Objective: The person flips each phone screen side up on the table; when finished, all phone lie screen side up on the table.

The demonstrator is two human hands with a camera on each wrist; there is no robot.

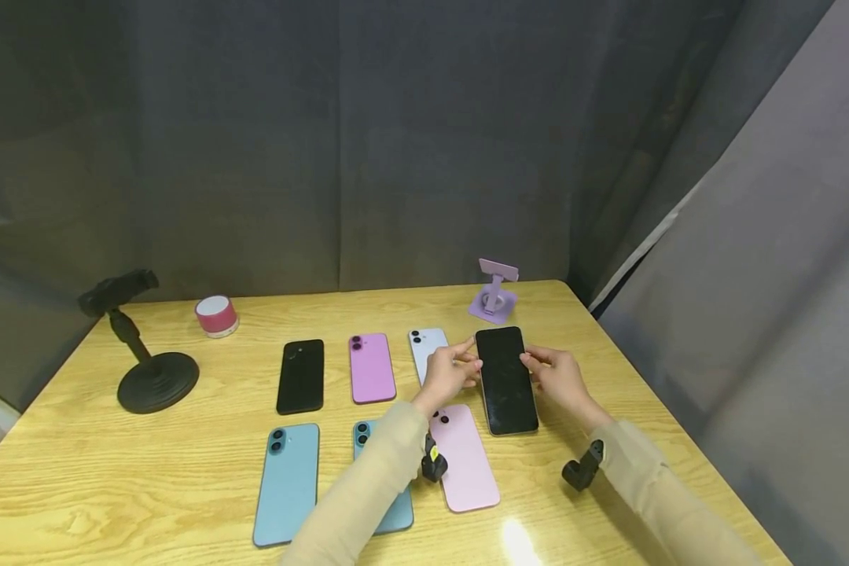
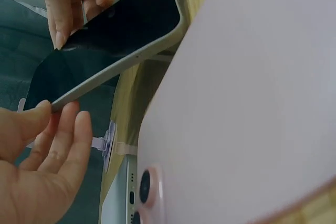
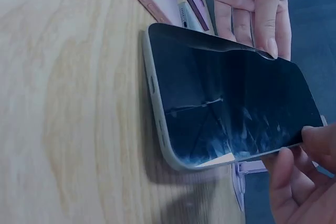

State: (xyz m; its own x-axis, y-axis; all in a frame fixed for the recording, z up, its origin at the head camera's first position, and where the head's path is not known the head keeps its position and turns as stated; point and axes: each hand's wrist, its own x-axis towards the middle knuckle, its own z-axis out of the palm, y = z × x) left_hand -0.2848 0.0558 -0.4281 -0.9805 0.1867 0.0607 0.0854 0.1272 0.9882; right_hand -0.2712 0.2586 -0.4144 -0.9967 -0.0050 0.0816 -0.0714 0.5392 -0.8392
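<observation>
A smartphone (image 1: 507, 381) with a dark glossy screen and pale frame faces up, tilted, between both hands. My left hand (image 1: 449, 371) pinches its left edge between thumb and fingers. On the opposite edge, my right hand (image 1: 557, 379) pinches it the same way. In the right wrist view, the phone's lower end is near or on the wooden table (image 3: 79, 108); contact is hard to tell. A pale pink phone (image 1: 464, 460) lies camera side up under my left wrist. Beside it, a white phone (image 1: 428, 346) is partly covered by my left hand.
A lilac phone stand (image 1: 494, 299) stands behind the hands. Leftward lie a purple phone (image 1: 372, 369), a black phone (image 1: 300, 377) and two blue phones, one (image 1: 287, 483) fully visible. A black round-based stand (image 1: 157, 383) and a pink-and-white cylinder (image 1: 217, 316) stand far left.
</observation>
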